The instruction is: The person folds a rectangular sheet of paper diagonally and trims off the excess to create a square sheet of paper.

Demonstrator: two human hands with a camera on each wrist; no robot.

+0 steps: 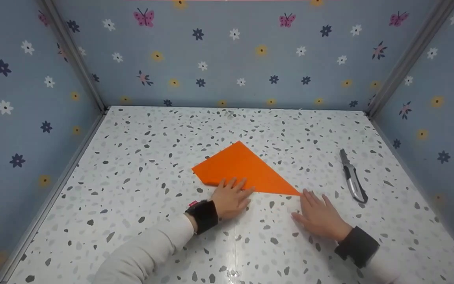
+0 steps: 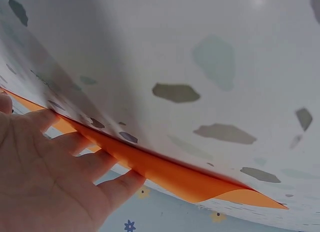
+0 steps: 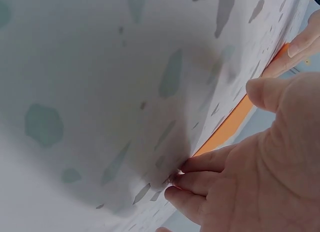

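A folded sheet of orange paper (image 1: pixel 239 167) lies on the speckled tabletop, its long right end narrowing to a sharp point. My left hand (image 1: pixel 231 199) rests on the paper's near edge with fingers spread and straight. In the left wrist view, those fingertips touch the orange paper (image 2: pixel 150 167), whose end lifts slightly from the table. At the pointed right tip, the fingertips of my right hand (image 1: pixel 319 213) touch the paper and tabletop, fingers extended. The right wrist view shows the right hand (image 3: pixel 260 162) beside a strip of the orange paper (image 3: pixel 227 129).
A utility knife (image 1: pixel 354 177) with a grey and black handle lies on the table to the right of the paper. Blue panels (image 1: pixel 227 55) printed with flowers and butterflies enclose the back and both sides of the white speckled table (image 1: pixel 152 142).
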